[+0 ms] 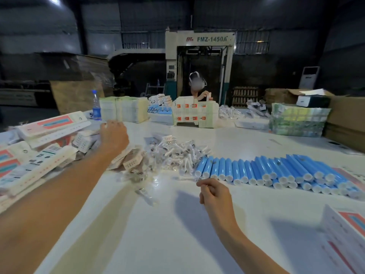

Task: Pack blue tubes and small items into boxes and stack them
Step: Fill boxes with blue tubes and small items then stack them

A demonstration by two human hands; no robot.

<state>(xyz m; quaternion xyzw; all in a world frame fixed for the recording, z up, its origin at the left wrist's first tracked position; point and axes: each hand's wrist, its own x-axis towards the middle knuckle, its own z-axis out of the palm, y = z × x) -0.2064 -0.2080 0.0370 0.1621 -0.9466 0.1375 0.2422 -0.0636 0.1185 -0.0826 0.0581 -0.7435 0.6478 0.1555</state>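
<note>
Looks like we're fetching a box. Our left grip (113,135) is over the box pile (45,155), well left of the blue tubes (276,171) on the desk (177,234). Its fingers are hidden, so we can't tell if it's got one. Our right grip (214,192) sits just in front of the tubes, fingers curled, can't tell if pinching anything. We'd lift one box off the top, not drag the heap.

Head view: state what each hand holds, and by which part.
Right hand: fingers curled, nothing visible in them, short of the blue plastic tubes. Left hand: over the heap of white cardboard boxes, fingers hidden, so cannot tell.
</note>
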